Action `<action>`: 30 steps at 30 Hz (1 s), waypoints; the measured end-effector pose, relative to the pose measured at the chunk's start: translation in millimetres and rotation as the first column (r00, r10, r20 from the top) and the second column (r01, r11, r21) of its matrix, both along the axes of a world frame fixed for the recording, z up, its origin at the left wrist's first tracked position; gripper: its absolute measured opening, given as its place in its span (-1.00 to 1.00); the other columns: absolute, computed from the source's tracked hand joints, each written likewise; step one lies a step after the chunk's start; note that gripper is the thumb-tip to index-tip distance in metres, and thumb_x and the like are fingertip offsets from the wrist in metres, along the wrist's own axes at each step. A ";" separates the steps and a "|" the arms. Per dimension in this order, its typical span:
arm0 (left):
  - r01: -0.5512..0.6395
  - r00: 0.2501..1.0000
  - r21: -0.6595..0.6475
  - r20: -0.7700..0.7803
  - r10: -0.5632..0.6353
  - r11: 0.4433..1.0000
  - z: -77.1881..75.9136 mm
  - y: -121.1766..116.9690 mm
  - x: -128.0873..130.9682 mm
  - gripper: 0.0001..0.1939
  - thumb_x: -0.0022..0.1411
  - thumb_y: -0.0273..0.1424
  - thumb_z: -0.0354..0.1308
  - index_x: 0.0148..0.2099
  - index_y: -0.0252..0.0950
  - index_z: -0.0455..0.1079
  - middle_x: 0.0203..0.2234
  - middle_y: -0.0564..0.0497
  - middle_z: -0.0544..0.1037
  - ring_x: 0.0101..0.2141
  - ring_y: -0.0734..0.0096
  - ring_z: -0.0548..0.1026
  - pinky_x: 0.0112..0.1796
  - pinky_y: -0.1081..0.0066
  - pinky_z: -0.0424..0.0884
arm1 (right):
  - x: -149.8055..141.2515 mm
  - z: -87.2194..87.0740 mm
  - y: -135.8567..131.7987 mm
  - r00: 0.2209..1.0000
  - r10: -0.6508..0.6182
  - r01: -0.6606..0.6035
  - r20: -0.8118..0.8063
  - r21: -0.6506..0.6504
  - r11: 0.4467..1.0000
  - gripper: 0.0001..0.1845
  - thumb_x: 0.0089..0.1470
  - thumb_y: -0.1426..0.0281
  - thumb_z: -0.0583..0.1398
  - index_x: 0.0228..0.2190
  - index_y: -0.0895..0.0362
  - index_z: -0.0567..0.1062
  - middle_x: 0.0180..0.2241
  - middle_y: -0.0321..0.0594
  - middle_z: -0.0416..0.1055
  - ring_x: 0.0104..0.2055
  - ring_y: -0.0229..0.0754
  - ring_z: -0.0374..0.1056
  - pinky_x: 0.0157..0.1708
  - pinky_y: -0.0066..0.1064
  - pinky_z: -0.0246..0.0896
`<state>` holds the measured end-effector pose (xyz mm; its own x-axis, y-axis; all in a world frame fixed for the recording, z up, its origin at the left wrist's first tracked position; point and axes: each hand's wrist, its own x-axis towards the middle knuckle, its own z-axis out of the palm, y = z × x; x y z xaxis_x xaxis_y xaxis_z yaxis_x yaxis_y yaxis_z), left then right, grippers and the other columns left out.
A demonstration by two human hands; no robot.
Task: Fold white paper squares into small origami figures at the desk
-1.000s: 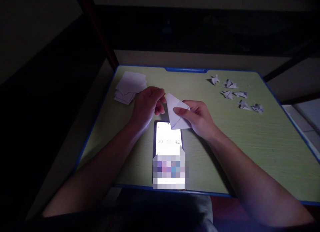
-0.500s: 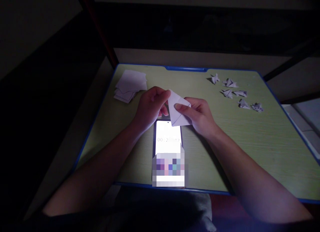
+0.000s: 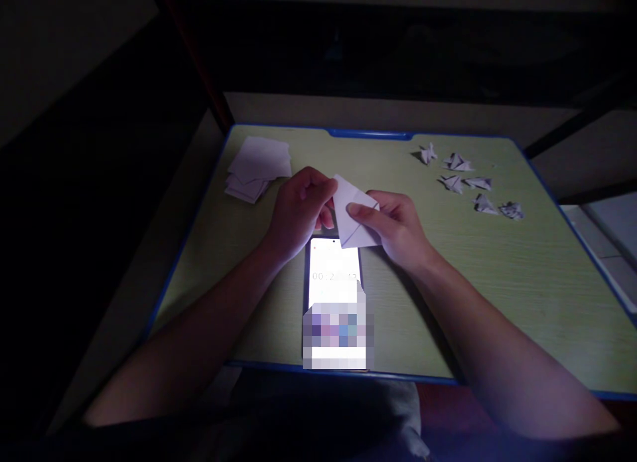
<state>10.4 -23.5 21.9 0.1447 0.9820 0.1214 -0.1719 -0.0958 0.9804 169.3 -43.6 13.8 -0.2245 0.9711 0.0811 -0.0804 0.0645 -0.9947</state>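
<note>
A folded white paper (image 3: 352,216) is held up over the middle of a green table (image 3: 497,276) with a blue rim. My left hand (image 3: 298,210) pinches its upper left corner with fingers closed. My right hand (image 3: 395,226) grips its right side, thumb lying across the front face. Just below the paper a lit phone (image 3: 333,276) lies flat on the table, showing a timer.
A loose stack of white paper sheets (image 3: 256,166) lies at the table's far left corner. Several small folded paper figures (image 3: 468,183) are scattered at the far right. The room around the table is dark.
My left hand closed in on the paper's upper corner and now pinches it. Both hands and the paper shifted slightly away from me.
</note>
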 end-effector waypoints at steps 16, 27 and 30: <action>0.085 0.992 0.208 -0.107 -0.064 0.974 -7.9 -0.5 1.4 -0.80 0.15 -0.36 0.16 -0.48 -0.27 0.27 -0.74 0.19 0.35 -0.76 0.64 0.28 -0.72 0.59 0.18 | 2.0 -4.1 2.7 0.996 -0.090 0.091 -0.023 0.041 0.995 -0.69 0.01 0.24 0.34 -0.60 0.16 0.47 -0.66 -0.39 0.34 -0.66 -0.42 0.14 -0.69 -0.49 -0.10; 0.098 0.984 0.233 -0.166 -0.059 0.968 -6.4 -3.0 0.3 -0.85 0.10 -0.44 0.14 -0.47 -0.28 0.24 -0.68 0.17 0.37 -0.73 0.65 0.31 -0.72 0.58 0.19 | 2.1 -4.1 3.2 0.993 -0.118 0.119 -0.022 0.045 0.992 -0.69 0.01 0.27 0.33 -0.63 0.15 0.44 -0.66 -0.39 0.33 -0.66 -0.42 0.13 -0.69 -0.49 -0.11; 0.082 0.985 0.222 -0.164 -0.046 0.971 -6.6 -2.3 1.0 -0.84 0.09 -0.42 0.15 -0.47 -0.27 0.23 -0.69 0.17 0.37 -0.73 0.64 0.31 -0.72 0.58 0.19 | 1.6 -4.2 3.2 0.994 -0.110 0.111 -0.025 0.037 0.993 -0.69 0.01 0.27 0.33 -0.62 0.15 0.45 -0.67 -0.39 0.33 -0.66 -0.42 0.13 -0.69 -0.49 -0.11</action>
<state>11.3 -25.9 15.3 0.2413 0.9191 0.3114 -0.0313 -0.3133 0.9491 170.9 -40.4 9.6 -0.1134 0.9860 0.1221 -0.0933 0.1118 -0.9893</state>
